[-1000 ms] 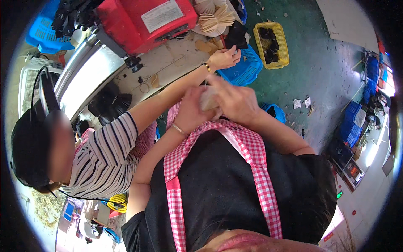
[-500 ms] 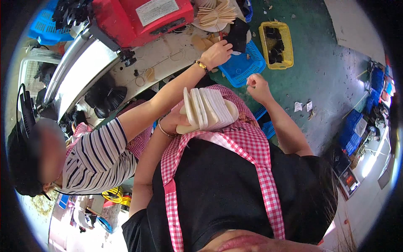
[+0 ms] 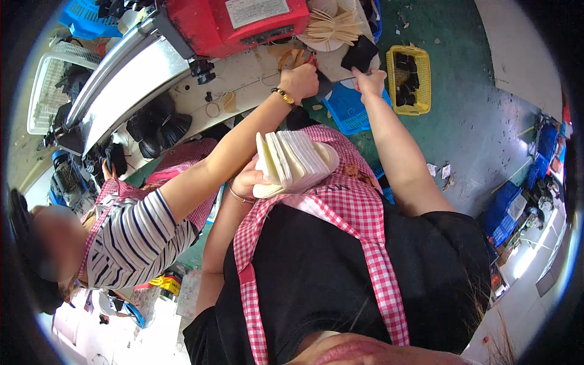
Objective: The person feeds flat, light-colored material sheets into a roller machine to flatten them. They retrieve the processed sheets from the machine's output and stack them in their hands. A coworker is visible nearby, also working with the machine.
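Note:
My left hand [image 3: 248, 182] is closed around a thick stack of white, insole-shaped pads [image 3: 295, 159], held against my red checked apron. The pads fan apart at their upper edge. Out past the apron, my right hand [image 3: 370, 84] has its fingers closed at the lower edge of a flat black piece [image 3: 360, 53] at the table's right end. A co-worker's hand [image 3: 301, 80] is just left of it, by a dark piece [image 3: 325, 85] and a small red thing [image 3: 312, 59] too small to name.
A red machine [image 3: 237, 24] stands on the worktable [image 3: 222, 82]. Beige pads [image 3: 331, 27] lie fanned on its far right part. A blue basket [image 3: 350, 112] sits below the table end, a yellow basket [image 3: 427, 79] with black pieces on the green floor. The co-worker's arm [image 3: 225, 143] crosses from the left.
My right hand has moved forward and left, from above the floor to the black piece. The co-worker's hand has drawn left, away from that piece. My left hand still holds the pads.

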The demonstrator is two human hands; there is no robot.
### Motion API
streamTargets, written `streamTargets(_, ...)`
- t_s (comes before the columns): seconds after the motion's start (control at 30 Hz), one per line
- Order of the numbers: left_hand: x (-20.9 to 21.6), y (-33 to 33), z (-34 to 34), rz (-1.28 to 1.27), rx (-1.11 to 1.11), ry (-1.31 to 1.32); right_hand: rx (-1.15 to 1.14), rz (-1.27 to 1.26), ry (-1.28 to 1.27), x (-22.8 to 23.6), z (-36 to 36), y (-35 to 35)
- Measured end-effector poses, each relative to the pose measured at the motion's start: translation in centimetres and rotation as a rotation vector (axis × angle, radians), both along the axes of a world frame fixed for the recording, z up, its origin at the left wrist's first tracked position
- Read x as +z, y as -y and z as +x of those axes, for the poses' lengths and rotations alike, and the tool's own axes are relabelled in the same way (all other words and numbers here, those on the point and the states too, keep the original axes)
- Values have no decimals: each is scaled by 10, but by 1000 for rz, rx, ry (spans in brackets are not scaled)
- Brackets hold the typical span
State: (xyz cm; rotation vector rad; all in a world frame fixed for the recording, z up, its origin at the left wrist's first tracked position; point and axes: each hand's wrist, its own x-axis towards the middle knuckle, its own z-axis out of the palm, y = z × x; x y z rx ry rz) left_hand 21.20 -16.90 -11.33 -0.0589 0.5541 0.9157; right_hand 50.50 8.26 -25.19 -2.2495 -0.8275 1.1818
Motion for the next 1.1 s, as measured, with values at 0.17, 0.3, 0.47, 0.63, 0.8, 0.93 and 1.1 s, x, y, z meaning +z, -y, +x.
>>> streamTargets(0.17, -11, 2, -20, -3, -6, -23, 43, 50, -155, -5, -11, -1)
streamTargets(0.3, -16, 9, -31, -74, 47, -35, 120, -23, -296, 6, -19, 11)
streamTargets(0.47, -7, -7, -47, -288, 124, -89, -251, -87, -433, 22, -50, 45)
streamTargets(0.63, -88, -102, -83, -160, 13, -461, 425, -18, -595, 9, -80, 36)
streamTargets(0.8, -95, -117, -101, -165, 304, -337, 598, 252, -239, -28, -98, -2)
streamTargets(0.93, -81, -60, -102, -291, 1040, 351, 723, 294, -30, 3, -109, -1)
streamTargets(1.1, -100, 8, -170, -208, 1227, 877, 988, -209, -489, -7, -167, 64)
